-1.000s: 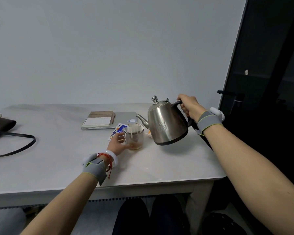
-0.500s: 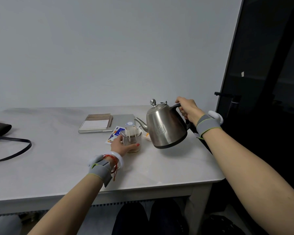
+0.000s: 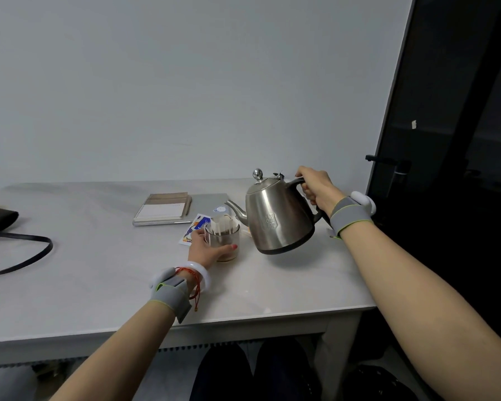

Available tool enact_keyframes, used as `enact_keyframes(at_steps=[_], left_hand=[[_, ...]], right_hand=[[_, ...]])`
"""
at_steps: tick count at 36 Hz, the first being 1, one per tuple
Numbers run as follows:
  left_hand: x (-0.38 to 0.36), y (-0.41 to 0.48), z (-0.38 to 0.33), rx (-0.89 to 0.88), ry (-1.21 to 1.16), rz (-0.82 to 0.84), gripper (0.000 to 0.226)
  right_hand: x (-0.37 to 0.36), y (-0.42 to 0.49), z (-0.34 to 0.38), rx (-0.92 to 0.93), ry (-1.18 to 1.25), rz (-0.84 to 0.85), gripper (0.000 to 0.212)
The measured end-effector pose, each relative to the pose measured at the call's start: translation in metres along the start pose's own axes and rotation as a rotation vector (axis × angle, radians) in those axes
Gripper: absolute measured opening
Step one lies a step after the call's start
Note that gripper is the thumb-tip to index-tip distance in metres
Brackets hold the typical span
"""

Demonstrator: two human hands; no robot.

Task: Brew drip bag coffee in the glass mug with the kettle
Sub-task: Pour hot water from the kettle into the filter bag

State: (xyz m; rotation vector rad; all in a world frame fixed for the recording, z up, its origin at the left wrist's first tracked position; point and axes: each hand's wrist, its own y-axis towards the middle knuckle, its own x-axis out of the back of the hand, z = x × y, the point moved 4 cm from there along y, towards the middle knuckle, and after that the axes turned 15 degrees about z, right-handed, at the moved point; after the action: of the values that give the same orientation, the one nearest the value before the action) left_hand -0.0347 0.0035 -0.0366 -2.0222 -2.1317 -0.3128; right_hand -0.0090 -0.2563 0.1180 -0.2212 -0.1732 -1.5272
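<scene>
The glass mug (image 3: 225,245) stands on the white table (image 3: 99,270), and the left hand (image 3: 206,249) wraps around it, the thumb with a red nail across the front. A white paper drip bag (image 3: 221,226) hangs on its rim, and pale brown liquid shows low inside. The right hand (image 3: 316,185) grips the black handle of the steel kettle (image 3: 278,219), which is held above the table just beside the mug, spout towards the bag.
</scene>
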Motion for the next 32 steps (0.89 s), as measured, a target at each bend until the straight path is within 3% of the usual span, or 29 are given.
enact_keyframes(at_steps=[14, 18, 27, 32], left_hand=[[0.002, -0.024, -0.003, -0.113, -0.038, -0.044, 0.096], [0.003, -0.031, -0.005, -0.124, 0.023, -0.038, 0.09], [0.009, -0.041, -0.005, -0.119, 0.012, -0.016, 0.103], [0.009, -0.042, -0.003, -0.115, 0.0, -0.007, 0.095]], right_hand=[[-0.002, -0.006, -0.021, -0.018, 0.048, 0.002, 0.028], [-0.003, -0.006, -0.023, -0.01, 0.044, -0.007, 0.027], [-0.003, -0.006, -0.035, -0.014, 0.098, -0.003, 0.028], [-0.006, -0.003, -0.04, -0.021, 0.107, -0.004, 0.027]])
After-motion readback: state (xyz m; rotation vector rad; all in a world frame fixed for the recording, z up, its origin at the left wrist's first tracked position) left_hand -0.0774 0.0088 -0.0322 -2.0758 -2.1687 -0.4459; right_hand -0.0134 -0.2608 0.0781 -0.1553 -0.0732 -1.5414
